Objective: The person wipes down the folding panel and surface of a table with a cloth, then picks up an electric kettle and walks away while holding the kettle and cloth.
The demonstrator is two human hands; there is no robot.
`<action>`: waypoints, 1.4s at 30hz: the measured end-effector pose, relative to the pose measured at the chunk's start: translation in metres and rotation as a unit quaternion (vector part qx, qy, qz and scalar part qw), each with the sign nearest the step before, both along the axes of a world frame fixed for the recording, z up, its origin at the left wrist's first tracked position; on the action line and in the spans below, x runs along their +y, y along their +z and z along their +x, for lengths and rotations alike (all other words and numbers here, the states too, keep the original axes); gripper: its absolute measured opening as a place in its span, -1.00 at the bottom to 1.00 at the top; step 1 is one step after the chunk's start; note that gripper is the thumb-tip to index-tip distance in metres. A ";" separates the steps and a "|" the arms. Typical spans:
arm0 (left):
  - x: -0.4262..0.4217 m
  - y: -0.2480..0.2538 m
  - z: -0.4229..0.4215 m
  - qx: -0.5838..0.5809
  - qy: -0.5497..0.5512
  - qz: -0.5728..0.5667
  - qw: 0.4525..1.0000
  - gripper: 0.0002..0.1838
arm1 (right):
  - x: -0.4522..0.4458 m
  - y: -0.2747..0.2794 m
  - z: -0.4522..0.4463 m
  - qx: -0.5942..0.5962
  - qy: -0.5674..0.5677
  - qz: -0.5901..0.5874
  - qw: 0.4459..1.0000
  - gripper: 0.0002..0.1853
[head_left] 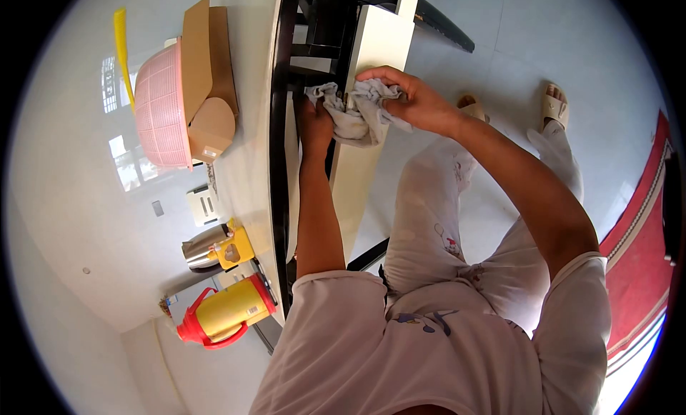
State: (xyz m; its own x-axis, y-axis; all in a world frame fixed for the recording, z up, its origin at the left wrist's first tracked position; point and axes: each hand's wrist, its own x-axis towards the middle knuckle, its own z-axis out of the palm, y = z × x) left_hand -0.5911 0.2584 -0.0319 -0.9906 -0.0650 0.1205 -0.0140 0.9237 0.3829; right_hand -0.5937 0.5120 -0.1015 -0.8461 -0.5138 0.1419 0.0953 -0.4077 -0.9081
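Note:
A crumpled greyish-white cloth (361,118) is bunched between my two hands, in front of the dark table frame. My left hand (316,126) is closed on the cloth's left end, its fingers partly hidden by shadow and the folds. On the other end my right hand (411,101) grips the cloth, thumb and fingers curled round it. Behind the cloth lies a long cream-coloured board (382,40), partly covered by the cloth and hands. I cannot tell whether the cloth touches the board.
The pale tabletop (250,129) with its black edge runs along my left. Past it are a pink basket (161,108), a cardboard box (196,51), a steel kettle (204,248) and a yellow-and-red thermos (229,313). A red mat (639,261) lies at right.

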 end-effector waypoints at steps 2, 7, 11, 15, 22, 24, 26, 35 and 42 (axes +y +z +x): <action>0.009 0.010 0.014 -0.016 0.001 -0.062 0.998 -0.61 | 0.000 -0.001 0.001 0.005 -0.002 0.000 1.000 -0.42; 0.037 0.016 0.068 0.033 0.028 -0.119 0.992 -0.48 | 0.001 0.000 0.008 0.006 0.012 0.033 0.999 -0.40; 0.046 0.004 0.136 0.046 0.066 -0.125 0.989 -0.33 | 0.004 0.007 0.012 0.010 0.038 0.012 0.999 -0.40; 0.057 -0.008 0.150 0.136 0.044 -0.118 0.983 -0.39 | -0.002 0.007 0.016 0.024 0.044 -0.006 0.999 -0.39; 0.107 -0.002 0.064 0.118 -0.052 -0.134 0.983 -0.33 | -0.010 -0.002 -0.003 -0.005 -0.046 -0.042 0.998 -0.41; 0.115 -0.003 0.046 0.123 -0.068 -0.143 0.980 -0.31 | -0.006 -0.002 -0.011 -0.055 -0.098 -0.073 0.991 -0.48; 0.120 -0.006 0.033 0.129 -0.084 -0.130 0.979 -0.32 | -0.004 -0.003 -0.019 -0.104 -0.141 -0.119 0.977 -0.55; 0.161 0.014 -0.070 0.238 -0.245 0.014 0.940 -0.50 | 0.012 0.008 -0.042 -0.098 -0.184 -0.250 0.946 -0.31; 0.185 0.013 -0.162 0.317 -0.272 -0.250 0.873 -0.61 | 0.034 0.015 -0.095 0.019 -0.291 -0.066 0.954 -0.29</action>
State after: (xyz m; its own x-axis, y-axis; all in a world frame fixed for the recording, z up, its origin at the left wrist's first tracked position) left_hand -0.7533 0.4436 -0.0192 -0.5819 0.6123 0.5352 0.5477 0.7816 -0.2986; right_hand -0.6883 0.5464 -0.0869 -0.9755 0.0667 0.2098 -0.2150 -0.4930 -0.8430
